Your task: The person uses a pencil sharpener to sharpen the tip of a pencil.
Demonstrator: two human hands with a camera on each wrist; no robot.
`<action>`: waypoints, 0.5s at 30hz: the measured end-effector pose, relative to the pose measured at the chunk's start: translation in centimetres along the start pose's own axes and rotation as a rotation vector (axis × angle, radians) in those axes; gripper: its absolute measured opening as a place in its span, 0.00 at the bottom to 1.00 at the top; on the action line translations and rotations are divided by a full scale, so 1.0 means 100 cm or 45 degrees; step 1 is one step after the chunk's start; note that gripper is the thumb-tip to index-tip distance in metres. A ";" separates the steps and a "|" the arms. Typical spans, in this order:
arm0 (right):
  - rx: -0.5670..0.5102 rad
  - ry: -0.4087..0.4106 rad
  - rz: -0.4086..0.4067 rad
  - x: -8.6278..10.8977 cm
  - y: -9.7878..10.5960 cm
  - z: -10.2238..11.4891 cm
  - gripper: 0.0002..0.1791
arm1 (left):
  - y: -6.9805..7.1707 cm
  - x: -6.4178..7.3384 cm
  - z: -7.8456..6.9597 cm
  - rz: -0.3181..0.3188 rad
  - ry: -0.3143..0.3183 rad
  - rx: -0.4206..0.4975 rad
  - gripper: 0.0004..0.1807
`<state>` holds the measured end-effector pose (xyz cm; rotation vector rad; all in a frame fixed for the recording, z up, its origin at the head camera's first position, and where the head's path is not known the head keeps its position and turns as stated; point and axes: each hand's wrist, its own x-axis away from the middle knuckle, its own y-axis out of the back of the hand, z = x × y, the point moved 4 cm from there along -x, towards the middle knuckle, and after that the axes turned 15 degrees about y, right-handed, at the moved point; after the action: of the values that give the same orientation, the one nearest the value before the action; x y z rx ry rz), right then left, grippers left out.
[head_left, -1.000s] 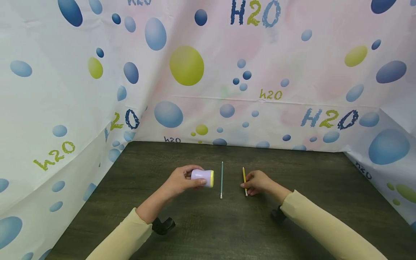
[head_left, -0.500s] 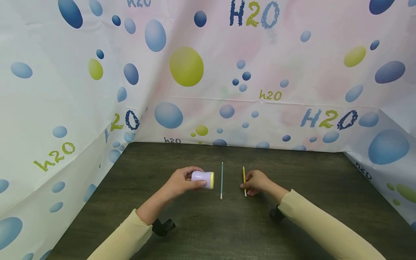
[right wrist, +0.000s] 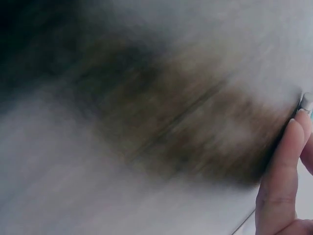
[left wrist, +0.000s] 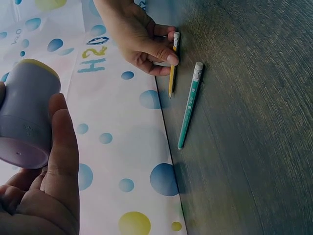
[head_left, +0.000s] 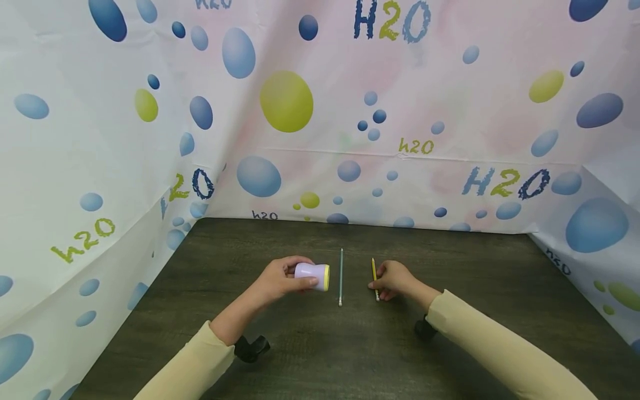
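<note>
My left hand (head_left: 277, 282) grips a lilac cup (head_left: 309, 272) with a yellow rim, tipped on its side and facing right. The same cup (left wrist: 30, 105) fills the left of the left wrist view. To its right a teal pencil (head_left: 341, 278) lies on the dark table, white eraser end towards me. My right hand (head_left: 396, 279) pinches a yellow pencil (head_left: 373, 269) between thumb and fingers, its tip pointing away from me. In the right wrist view only some fingers (right wrist: 281, 181) and a pale eraser end (right wrist: 306, 101) show at the right edge.
The dark wood-grain table (head_left: 310, 344) runs back to a white sheet (head_left: 320, 128) printed with blue and green bubbles, which also rises at both sides. Black wrist straps (head_left: 251, 349) hang below the sleeves. Much of the right wrist view is blurred.
My right hand has shifted very slightly left with the yellow pencil. The left hand, the cup and the teal pencil stay in place.
</note>
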<state>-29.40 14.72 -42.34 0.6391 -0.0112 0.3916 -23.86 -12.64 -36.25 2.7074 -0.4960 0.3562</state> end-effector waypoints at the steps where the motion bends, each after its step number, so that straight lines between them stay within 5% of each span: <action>1: -0.002 0.000 0.001 0.000 0.000 0.000 0.21 | 0.000 0.000 0.000 0.001 0.000 0.003 0.25; 15: -0.092 -0.022 0.093 0.000 0.002 -0.001 0.17 | 0.003 0.002 0.000 -0.002 0.014 0.015 0.26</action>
<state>-29.53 14.95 -42.31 0.5720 -0.0648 0.4547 -23.77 -13.01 -36.10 2.7156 -0.4901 0.3747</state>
